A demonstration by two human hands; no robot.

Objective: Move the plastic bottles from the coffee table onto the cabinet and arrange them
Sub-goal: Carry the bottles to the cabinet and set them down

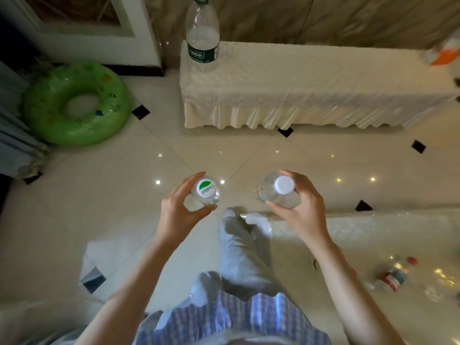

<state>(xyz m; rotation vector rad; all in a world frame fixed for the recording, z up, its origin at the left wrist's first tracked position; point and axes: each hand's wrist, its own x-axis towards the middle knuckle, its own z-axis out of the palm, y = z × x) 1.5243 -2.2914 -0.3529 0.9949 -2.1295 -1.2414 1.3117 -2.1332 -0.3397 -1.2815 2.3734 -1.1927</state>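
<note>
My left hand [179, 210] grips a clear plastic bottle with a green-and-white cap [206, 189], held upright over the floor. A second clear bottle with a plain white cap [283, 185] is held in my right hand [301, 212]. A tall clear bottle with a dark green label [202, 38] stands upright on the left end of the cloth-covered cabinet [311, 78] ahead. Several more bottles [393, 277] lie on the coffee table [373, 230] at the lower right.
A green inflatable swim ring [74, 105] lies on the tiled floor at the left. An orange-and-white object [445, 53] sits at the cabinet's right end. A plastic bag [99, 265] lies on the floor near my legs. Glossy floor separates the coffee table from the cabinet.
</note>
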